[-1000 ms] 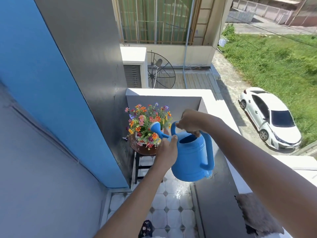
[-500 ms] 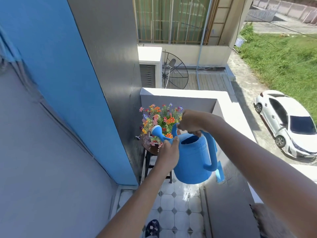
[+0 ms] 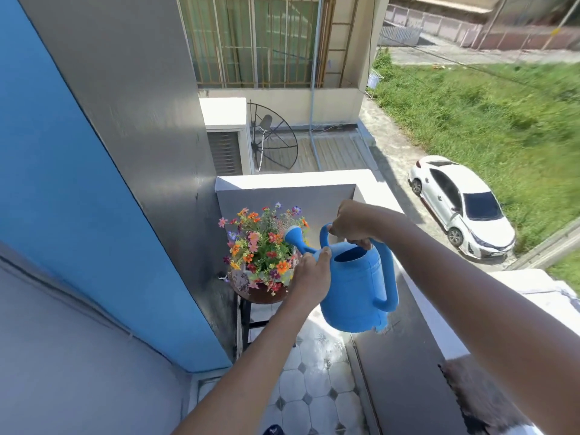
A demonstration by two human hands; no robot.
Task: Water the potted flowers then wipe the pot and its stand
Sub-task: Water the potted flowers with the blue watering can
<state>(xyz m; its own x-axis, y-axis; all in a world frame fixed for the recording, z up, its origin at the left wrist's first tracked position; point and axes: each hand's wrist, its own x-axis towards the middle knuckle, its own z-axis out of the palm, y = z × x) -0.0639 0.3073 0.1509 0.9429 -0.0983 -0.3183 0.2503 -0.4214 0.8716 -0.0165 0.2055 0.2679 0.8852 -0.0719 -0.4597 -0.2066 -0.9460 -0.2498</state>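
Note:
A blue plastic watering can (image 3: 356,287) hangs in front of me, its spout head raised over the colourful flowers (image 3: 263,243). My right hand (image 3: 351,222) grips the can's top handle. My left hand (image 3: 310,274) holds the base of the spout. The flowers fill a reddish-brown pot (image 3: 263,293) that stands on a black metal stand (image 3: 246,315) against the grey wall. Most of the stand is hidden behind my left arm.
A narrow balcony with a white tiled floor (image 3: 310,390), partly wet. A blue and grey wall (image 3: 94,215) closes the left side, a white-topped parapet (image 3: 373,183) the far and right sides. A dark cloth (image 3: 477,394) lies on the parapet at lower right.
The spout has lifted and now sits higher over the flowers; both hands keep their grips. My head has turned, shifting the scene in view.

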